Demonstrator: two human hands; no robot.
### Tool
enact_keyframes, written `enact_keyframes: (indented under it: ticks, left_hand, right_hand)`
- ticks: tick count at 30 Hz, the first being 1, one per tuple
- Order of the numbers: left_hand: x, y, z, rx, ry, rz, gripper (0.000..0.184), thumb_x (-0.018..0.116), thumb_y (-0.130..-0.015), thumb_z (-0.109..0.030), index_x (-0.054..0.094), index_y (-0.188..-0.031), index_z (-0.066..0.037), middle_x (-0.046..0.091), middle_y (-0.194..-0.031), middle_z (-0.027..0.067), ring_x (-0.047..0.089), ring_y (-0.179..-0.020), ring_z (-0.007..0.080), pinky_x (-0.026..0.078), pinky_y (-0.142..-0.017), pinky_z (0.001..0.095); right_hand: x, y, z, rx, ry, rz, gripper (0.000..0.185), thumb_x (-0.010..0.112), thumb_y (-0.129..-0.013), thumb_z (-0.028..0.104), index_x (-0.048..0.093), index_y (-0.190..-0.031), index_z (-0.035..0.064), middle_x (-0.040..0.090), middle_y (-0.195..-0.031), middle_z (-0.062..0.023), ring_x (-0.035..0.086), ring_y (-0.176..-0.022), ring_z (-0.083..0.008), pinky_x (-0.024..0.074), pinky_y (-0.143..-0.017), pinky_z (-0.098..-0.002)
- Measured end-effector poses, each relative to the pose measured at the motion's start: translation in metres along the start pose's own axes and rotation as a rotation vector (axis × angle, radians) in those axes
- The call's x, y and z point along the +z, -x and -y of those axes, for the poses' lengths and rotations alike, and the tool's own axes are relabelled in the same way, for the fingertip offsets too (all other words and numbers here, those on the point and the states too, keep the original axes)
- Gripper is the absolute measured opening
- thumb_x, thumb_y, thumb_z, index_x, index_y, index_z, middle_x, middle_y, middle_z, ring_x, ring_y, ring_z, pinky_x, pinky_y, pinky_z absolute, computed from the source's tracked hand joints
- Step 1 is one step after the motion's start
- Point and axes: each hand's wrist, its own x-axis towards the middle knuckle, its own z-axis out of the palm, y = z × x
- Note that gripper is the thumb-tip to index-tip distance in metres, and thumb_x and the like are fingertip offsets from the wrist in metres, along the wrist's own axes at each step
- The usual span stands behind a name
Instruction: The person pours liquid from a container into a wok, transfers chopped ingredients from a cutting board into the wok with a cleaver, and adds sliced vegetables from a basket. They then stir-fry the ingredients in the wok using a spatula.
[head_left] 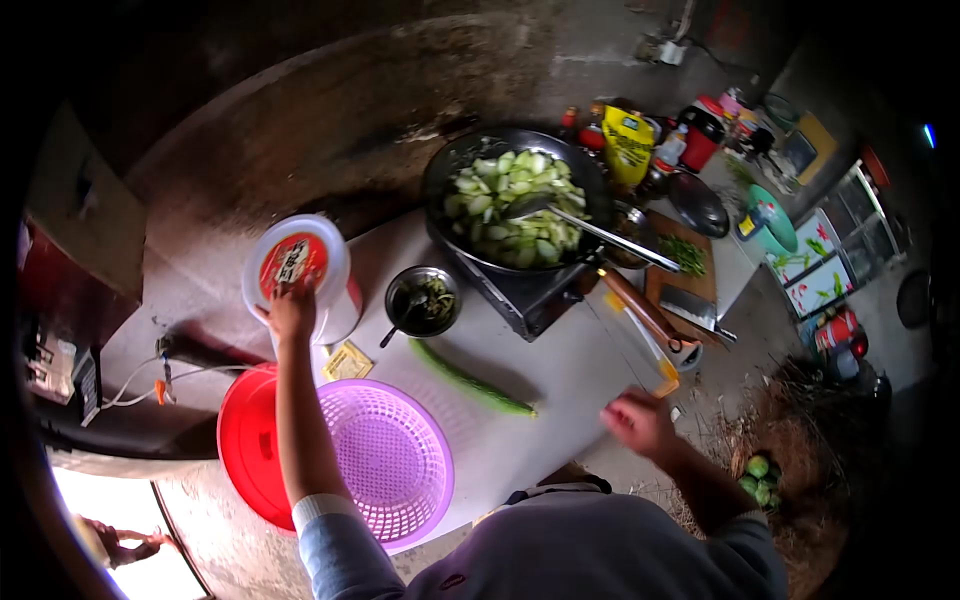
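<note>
My left hand (290, 308) reaches to a white tub (338, 312) and rests on its lid with the red label (293, 262); the thumb is spread from the fingers. My right hand (640, 422) hovers past the table's front edge, its fingers curled in, with nothing visible in them. A black wok (438, 208) full of sliced pale green vegetable (515, 195) sits on the stove (530, 312), a metal spatula (590, 228) leaning in it. Right of the tub stands a small metal bowl (395, 318) with dark contents and a spoon (393, 332).
A long green cucumber-like vegetable (470, 380) lies before the stove. Nearer me are a purple basket (385, 450), a red basin (250, 440) and a yellow packet (347, 362). At right, a cleaver (690, 305) lies on a cutting board (665, 235). The wok handle (640, 308) juts toward me.
</note>
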Motion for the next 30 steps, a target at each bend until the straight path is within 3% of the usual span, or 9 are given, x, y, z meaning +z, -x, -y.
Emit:
enact_keyframes:
  ticks: [3,7,11,13,15,16,19,24,30]
  left_hand:
    - [-0.056,-0.004,-0.019,-0.078,-0.064,0.419,0.05,0.026,-0.088,-0.048,0.056,-0.104,-0.011,0.051,-0.118,0.0092,0.044,-0.112,0.0264,0.009,-0.096,0.0631]
    - [-0.036,0.043,-0.021,0.107,0.112,-0.081,0.034,0.034,-0.09,-0.035,0.057,-0.095,-0.011,0.055,-0.105,0.0059,0.047,-0.107,0.0236,0.015,-0.095,0.0626]
    - [-0.026,0.128,-0.073,0.204,0.343,-0.163,0.011,0.05,-0.083,-0.013,0.057,-0.08,-0.005,0.059,-0.082,0.0083,0.055,-0.078,0.0253,0.038,-0.075,0.0404]
    - [-0.009,0.176,-0.115,0.239,0.757,-0.17,0.008,0.053,-0.078,-0.004,0.057,-0.072,-0.001,0.059,-0.072,0.013,0.056,-0.063,0.0276,0.044,-0.059,0.0337]
    - [-0.037,0.228,-0.177,-0.029,1.047,0.23,0.008,0.053,-0.082,-0.004,0.058,-0.079,0.001,0.062,-0.079,0.0101,0.058,-0.073,0.0161,0.045,-0.067,0.0282]
    - [-0.027,0.249,-0.199,0.041,1.162,0.314,0.02,0.047,-0.088,-0.013,0.057,-0.093,0.003,0.063,-0.084,0.0088,0.057,-0.075,0.0134,0.044,-0.069,0.0248]
    - [-0.031,0.287,-0.28,0.0,1.418,0.694,0.028,0.048,-0.089,-0.021,0.055,-0.104,0.001,0.061,-0.086,0.0088,0.057,-0.08,0.0143,0.044,-0.073,0.0278]
    - [-0.063,0.277,-0.384,-0.436,1.68,1.09,0.066,0.051,-0.083,-0.043,0.023,-0.13,-0.005,0.05,-0.108,0.0122,0.055,-0.092,0.0215,0.045,-0.078,0.0349]
    - [-0.063,0.26,-0.443,-0.832,2.042,0.91,0.04,0.061,-0.079,-0.031,0.037,-0.101,-0.007,0.053,-0.089,0.0105,0.057,-0.067,0.0192,0.049,-0.058,0.0314]
  right_hand:
    - [-0.055,-0.026,0.004,-0.128,0.206,-0.28,0.01,0.064,-0.071,0.01,0.055,-0.069,0.0049,0.052,-0.065,-0.0059,0.054,-0.055,-0.0223,0.0431,-0.048,-0.0303]
    - [-0.113,-0.079,-0.042,-0.142,0.463,-0.384,0.011,0.06,-0.074,0.012,0.057,-0.082,0.0058,0.051,-0.091,-0.0094,0.054,-0.077,-0.0266,0.0449,-0.063,-0.036]
    - [-0.119,-0.131,-0.099,-0.145,0.707,-0.229,0.029,0.061,-0.074,0.015,0.052,-0.1,0.0071,0.049,-0.104,-0.0124,0.053,-0.09,-0.028,0.0456,-0.069,-0.038]
    - [-0.104,-0.155,-0.116,0.109,0.754,0.029,0.035,0.057,-0.075,0.015,0.046,-0.108,0.0109,0.05,-0.1,-0.012,0.056,-0.088,-0.0276,0.0461,-0.071,-0.0399]
    - [-0.098,-0.173,-0.135,0.182,0.767,0.242,0.033,0.045,-0.082,0.012,0.04,-0.115,0.0112,0.053,-0.099,-0.0161,0.058,-0.088,-0.0297,0.0465,-0.071,-0.0401]
    - [-0.093,-0.176,-0.151,0.117,0.777,0.236,0.032,0.036,-0.084,0.009,0.041,-0.116,0.0112,0.055,-0.095,-0.0167,0.059,-0.082,-0.0314,0.0469,-0.069,-0.0405]
    - [-0.113,-0.183,-0.171,-0.102,0.763,0.084,0.034,0.038,-0.084,0.009,0.04,-0.117,0.0119,0.056,-0.093,-0.0159,0.059,-0.081,-0.0316,0.047,-0.068,-0.0414]
    - [-0.213,-0.189,-0.139,-0.316,0.763,0.011,0.013,0.048,-0.08,0.016,0.057,-0.089,0.0139,0.059,-0.072,-0.0104,0.061,-0.068,-0.0262,0.0465,-0.058,-0.0379]
    - [-0.294,-0.185,-0.105,-0.523,0.771,0.101,0.013,0.056,-0.074,0.016,0.06,-0.064,0.0095,0.057,-0.061,-0.0124,0.059,-0.063,-0.0294,0.0449,-0.056,-0.0386]
